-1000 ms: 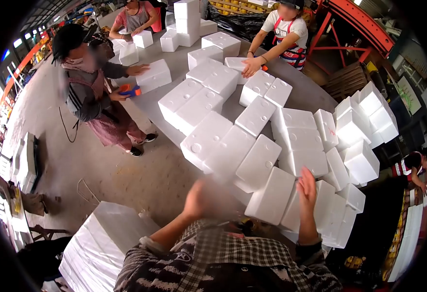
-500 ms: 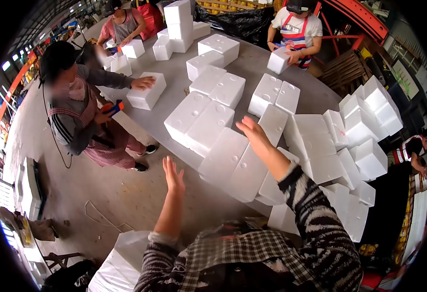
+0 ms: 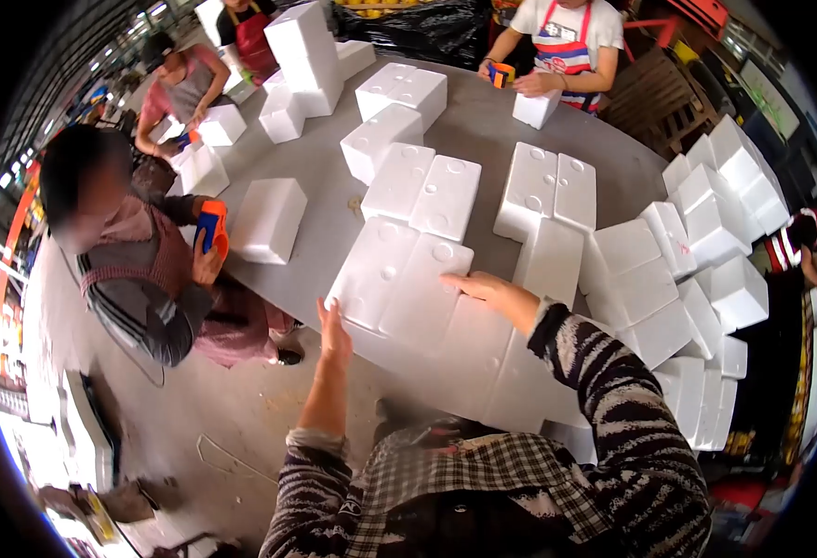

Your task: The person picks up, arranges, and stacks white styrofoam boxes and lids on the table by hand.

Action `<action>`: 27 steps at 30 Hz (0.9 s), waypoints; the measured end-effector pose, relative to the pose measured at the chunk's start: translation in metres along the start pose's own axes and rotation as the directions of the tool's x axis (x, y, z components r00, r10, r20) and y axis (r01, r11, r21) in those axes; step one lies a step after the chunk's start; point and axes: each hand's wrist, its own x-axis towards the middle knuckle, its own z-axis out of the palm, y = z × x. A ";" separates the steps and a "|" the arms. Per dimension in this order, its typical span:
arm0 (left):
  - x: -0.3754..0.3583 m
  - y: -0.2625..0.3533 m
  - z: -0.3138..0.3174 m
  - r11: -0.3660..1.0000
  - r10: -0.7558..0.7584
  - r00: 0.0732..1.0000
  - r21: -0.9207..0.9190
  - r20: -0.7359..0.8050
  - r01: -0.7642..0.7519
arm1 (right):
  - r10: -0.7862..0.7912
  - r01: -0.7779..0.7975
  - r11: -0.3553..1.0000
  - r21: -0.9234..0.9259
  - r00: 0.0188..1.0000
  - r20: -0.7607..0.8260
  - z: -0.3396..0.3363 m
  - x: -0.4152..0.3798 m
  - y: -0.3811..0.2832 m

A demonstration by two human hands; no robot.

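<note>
A pair of white foam boxes (image 3: 395, 279) stands side by side on the grey table (image 3: 329, 200). At its near left edge is my left hand (image 3: 335, 337), upright with the fingers apart at the tips. My right hand (image 3: 483, 286) reaches over the right side of the same pair, its fingers on or just above the box; whether they press it I cannot tell. More white boxes (image 3: 483, 353) lie under my right forearm, and another pair (image 3: 422, 193) sits just behind.
On the left a person (image 3: 139, 251) holds an orange and blue tape dispenser (image 3: 211, 231) near a white box (image 3: 269, 220). Across the table another person (image 3: 571, 46) touches a box (image 3: 537, 107). Stacked boxes (image 3: 720, 209) fill the right side. A tall stack (image 3: 304, 56) stands at the back.
Both my hands have come to the sides of the front box pair. The view has shifted. The person on the left has taken a hand off the box and now holds the dispenser higher.
</note>
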 end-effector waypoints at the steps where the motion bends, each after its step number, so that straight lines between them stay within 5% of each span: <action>1: 0.000 -0.006 0.002 0.996 0.087 0.994 -0.006 0.070 -0.087 | 0.081 -0.081 0.996 -0.021 0.997 -0.017 0.008 -0.005 -0.007; 2: 0.004 -0.008 0.007 0.984 0.179 0.973 -0.027 0.143 -0.177 | 0.052 -0.052 0.999 -0.002 0.998 -0.043 0.012 0.004 0.000; 6: -0.003 0.003 0.017 0.993 0.105 0.989 -0.057 0.100 -0.099 | 0.027 -0.026 1.000 0.016 1.000 -0.006 0.017 -0.002 -0.027; 12: 0.015 0.029 0.044 0.999 0.046 0.992 -0.003 0.115 -0.046 | 0.094 -0.062 0.987 0.150 0.973 -0.212 0.009 0.045 -0.004; 15: 0.063 0.027 0.060 0.995 0.085 0.986 0.048 0.145 -0.093 | 0.021 0.089 0.976 0.201 0.873 -0.487 0.011 0.060 -0.023; 27: 0.200 0.037 0.170 0.991 0.128 0.980 0.014 0.150 -0.132 | 0.040 0.244 0.907 0.343 0.761 -0.648 -0.074 0.176 -0.044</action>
